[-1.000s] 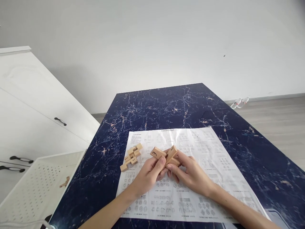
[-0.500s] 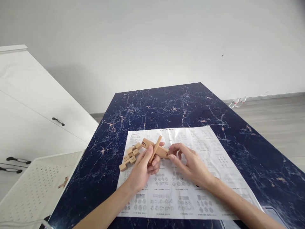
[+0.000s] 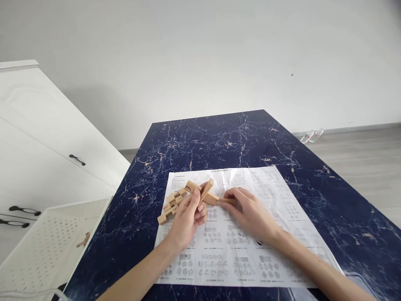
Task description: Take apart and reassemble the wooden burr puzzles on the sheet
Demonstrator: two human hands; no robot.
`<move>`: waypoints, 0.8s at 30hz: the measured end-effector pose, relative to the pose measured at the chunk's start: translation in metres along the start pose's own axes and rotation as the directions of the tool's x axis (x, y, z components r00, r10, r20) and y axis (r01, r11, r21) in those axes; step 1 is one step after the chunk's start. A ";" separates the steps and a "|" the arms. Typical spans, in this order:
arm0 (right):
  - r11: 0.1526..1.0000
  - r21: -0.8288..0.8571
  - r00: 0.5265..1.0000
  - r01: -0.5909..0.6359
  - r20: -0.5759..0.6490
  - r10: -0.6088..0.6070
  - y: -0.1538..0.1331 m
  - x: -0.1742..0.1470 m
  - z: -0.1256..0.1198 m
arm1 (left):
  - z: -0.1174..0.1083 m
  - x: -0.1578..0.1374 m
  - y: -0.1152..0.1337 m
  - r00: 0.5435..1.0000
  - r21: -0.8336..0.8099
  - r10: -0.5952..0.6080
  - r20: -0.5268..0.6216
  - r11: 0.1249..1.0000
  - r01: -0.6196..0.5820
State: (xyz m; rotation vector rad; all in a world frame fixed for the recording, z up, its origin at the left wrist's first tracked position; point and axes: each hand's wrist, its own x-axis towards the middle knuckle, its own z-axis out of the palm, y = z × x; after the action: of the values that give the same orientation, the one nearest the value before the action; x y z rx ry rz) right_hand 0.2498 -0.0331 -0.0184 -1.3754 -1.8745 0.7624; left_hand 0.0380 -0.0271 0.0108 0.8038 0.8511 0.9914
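My left hand point(image 3: 188, 217) is closed round crossed flat wooden puzzle pieces. One piece point(image 3: 207, 191) slants upright between thumb and fingers. Behind it lies a wider wooden piece point(image 3: 191, 187) with a dark mark, its right end showing past my fingers. My right hand point(image 3: 252, 213) pinches a thin wooden piece point(image 3: 227, 201), whose left tip meets or nearly meets that right end. Whether the two are joined, I cannot tell. Left of my left hand, a cluster of notched wooden puzzle pieces point(image 3: 171, 204) with dark marks rests on the printed sheet point(image 3: 219, 238).
The creased sheet, covered in small diagrams, lies on a dark blue marbled table point(image 3: 200, 144). At left stand a white cabinet point(image 3: 56, 125) and a perforated white surface point(image 3: 40, 242) bearing a small wooden piece point(image 3: 83, 239). Clear bottles point(image 3: 312, 135) are on the floor at right.
My right hand's thin wooden piece now shows, reaching toward the wider piece's right end. In my left hand, the slanted piece has turned slightly, with its top shifted right.
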 end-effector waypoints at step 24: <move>0.569 0.800 0.964 -0.189 0.260 -0.045 -0.006 0.000 -0.018 | -0.002 -0.003 -0.006 0.979 0.238 -0.031 0.201 0.971 -0.018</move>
State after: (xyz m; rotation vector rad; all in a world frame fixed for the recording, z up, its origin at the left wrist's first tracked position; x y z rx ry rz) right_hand 0.2609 -0.0335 -0.0026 -0.7412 -1.2859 1.6666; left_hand 0.0373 -0.0314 0.0058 1.0888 0.8033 0.7932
